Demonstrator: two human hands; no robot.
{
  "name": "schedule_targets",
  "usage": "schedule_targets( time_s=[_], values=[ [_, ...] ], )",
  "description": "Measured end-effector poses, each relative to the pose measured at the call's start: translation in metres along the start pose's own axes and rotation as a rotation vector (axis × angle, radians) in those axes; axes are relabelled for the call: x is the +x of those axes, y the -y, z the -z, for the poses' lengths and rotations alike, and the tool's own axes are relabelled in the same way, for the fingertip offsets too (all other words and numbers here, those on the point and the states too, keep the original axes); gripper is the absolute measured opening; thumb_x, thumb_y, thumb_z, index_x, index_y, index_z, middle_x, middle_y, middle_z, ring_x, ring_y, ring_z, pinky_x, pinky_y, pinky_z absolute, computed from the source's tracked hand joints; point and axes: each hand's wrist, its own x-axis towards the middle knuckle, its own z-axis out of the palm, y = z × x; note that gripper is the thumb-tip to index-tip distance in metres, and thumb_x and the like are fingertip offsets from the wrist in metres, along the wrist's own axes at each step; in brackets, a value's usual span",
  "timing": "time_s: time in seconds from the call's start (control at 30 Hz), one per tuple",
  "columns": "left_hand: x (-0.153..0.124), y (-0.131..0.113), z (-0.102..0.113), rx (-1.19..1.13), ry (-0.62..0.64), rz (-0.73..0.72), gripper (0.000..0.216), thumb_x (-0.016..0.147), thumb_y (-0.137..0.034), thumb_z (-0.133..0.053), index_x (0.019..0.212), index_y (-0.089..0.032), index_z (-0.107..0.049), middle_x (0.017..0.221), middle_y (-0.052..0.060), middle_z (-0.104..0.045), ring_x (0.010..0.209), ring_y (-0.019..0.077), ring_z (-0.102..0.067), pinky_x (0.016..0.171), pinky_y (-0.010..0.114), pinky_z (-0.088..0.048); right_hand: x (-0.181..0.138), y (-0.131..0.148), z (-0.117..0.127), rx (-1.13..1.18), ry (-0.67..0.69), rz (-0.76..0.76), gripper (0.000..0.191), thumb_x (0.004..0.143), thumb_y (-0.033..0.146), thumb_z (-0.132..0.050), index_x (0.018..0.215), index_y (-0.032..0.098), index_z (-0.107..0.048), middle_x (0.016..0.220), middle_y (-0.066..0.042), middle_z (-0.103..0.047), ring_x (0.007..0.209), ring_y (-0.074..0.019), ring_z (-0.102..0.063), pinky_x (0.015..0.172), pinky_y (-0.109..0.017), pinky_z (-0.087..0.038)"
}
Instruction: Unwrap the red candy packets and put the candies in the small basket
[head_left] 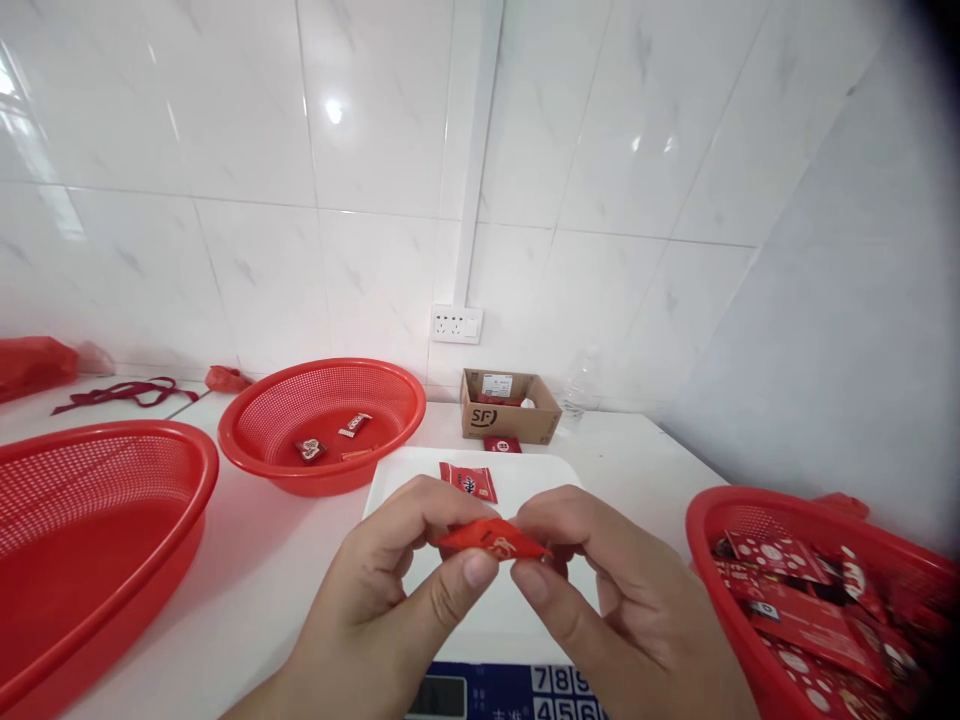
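Note:
Between the thumbs and fingers of both hands is a small red snack packet (496, 540) with gold marks on it. My left hand (397, 580) pinches one side, and my right hand (604, 585) pinches the other. The packet is above a white scale tray (480, 620). Farther back on that tray lies another red packet (469, 481) with dark lettering. Below my hands, the blue scale panel (487, 690) shows number keys and a display, partly hidden by my right hand.
Red baskets stand around: one at left (112, 620), one at the back (315, 480) holding a few packets, and one at right (705, 520) full of red packets. A cardboard box (517, 422) and a clear plastic bottle (580, 385) are near the wall.

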Motion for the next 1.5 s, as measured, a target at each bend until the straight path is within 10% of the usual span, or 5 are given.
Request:
schedule_targets(
  time_s=[0.7, 1.5],
  values=[
    [-0.001, 0.0, 0.003, 0.089, -0.008, 0.112, 0.007, 0.087, -0.03, -0.063, 0.081, -0.025, -0.063, 0.078, -0.002, -0.061, 0.077, 0.0151, -0.056, 0.07, 0.025, -0.048, 0.002, 0.0, -0.004, -0.132, 0.02, -0.05, 0.014, 0.081, 0.018, -0.054, 0.082, 0.026, -0.065, 0.074, 0.002, -0.066, 0.061, -0.0147, -0.056, 0.035, -0.019, -0.035],
    [-0.005, 0.004, -0.002, 0.013, -0.049, 0.117, 0.018, 0.087, -0.034, -0.063, 0.075, -0.021, -0.057, 0.073, -0.001, -0.058, 0.074, 0.0154, -0.054, 0.067, 0.026, -0.047, -0.003, 0.001, -0.01, 0.065, 0.036, -0.119, 0.011, 0.084, 0.016, -0.053, 0.078, 0.023, -0.058, 0.071, 0.005, -0.059, 0.064, -0.0114, -0.053, 0.056, -0.02, -0.044]
  ],
)
